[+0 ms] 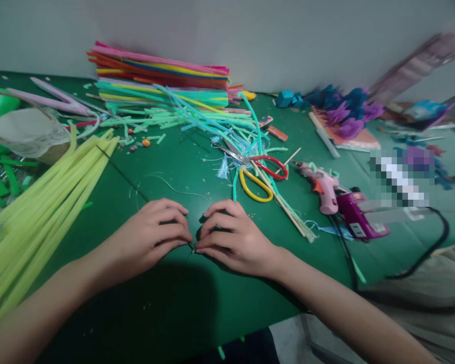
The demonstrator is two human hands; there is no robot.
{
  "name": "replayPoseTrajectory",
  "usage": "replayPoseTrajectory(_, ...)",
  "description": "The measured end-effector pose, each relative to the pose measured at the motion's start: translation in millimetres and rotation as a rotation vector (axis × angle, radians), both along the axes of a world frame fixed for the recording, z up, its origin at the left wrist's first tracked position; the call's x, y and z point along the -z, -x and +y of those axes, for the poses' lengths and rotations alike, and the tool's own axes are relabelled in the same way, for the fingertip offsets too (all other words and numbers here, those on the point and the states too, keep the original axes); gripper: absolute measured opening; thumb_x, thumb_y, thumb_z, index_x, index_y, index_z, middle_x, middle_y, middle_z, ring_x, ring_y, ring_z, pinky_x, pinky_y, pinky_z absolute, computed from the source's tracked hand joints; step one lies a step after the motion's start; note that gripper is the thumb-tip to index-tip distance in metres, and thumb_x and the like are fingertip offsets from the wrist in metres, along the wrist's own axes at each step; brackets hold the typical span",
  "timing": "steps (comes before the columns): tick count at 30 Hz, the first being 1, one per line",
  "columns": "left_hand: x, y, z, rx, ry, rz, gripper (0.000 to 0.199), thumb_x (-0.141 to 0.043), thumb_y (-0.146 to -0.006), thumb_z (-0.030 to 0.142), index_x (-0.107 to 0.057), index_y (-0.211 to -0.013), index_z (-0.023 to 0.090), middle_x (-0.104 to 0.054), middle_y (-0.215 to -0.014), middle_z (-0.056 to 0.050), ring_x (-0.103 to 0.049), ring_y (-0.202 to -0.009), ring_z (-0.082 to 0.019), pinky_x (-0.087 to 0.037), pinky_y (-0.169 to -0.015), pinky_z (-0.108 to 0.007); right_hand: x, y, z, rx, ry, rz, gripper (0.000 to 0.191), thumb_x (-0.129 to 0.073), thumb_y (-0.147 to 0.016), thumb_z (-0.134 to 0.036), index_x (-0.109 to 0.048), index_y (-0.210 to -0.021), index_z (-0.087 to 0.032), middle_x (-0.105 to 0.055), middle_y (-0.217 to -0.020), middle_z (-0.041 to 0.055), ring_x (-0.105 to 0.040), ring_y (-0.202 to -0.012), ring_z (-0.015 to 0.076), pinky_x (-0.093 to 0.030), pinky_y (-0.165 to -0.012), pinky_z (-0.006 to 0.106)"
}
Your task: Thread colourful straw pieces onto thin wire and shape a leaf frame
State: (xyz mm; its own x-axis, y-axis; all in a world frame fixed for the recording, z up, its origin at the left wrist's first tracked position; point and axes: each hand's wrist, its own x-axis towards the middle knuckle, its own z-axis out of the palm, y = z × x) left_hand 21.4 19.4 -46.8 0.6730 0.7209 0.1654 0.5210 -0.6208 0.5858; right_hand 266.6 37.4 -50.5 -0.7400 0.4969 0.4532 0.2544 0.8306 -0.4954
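My left hand and my right hand are close together low over the green tabletop, fingertips almost meeting. Both are closed in a pinch on a thin dark strand; whether it is thread or wire I cannot tell. A pale, thin curved thread lies on the table just beyond the fingers. From near my left hand a dark thin line runs up to the yellow pipe cleaners. Scissors with one red and one yellow handle lie open beyond my right hand.
Bundled colourful pipe cleaners lie at the back. Loose beads and a blue tassel lie in front of them. A pink glue gun rests at right beside a purple box. Blue and purple pieces stand at the back right.
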Motion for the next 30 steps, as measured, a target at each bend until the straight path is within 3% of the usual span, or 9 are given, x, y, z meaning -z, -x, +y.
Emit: replayPoseTrajectory(30,-0.2,-0.1,0.1,-0.013,0.008,-0.001,0.018,-0.053,-0.098,0.025,-0.071,-0.098,0.028,-0.069,-0.099,0.0,-0.051,-0.118,-0.021,-0.036,-0.101,-0.036,2.0,0.2,-0.8,0.034,0.012,0.008,0.013,-0.071,-0.088,-0.029,-0.074,-0.098,-0.02,-0.072,-0.097,0.0044,-0.056,-0.108,0.0238,-0.046,-0.093,0.041)
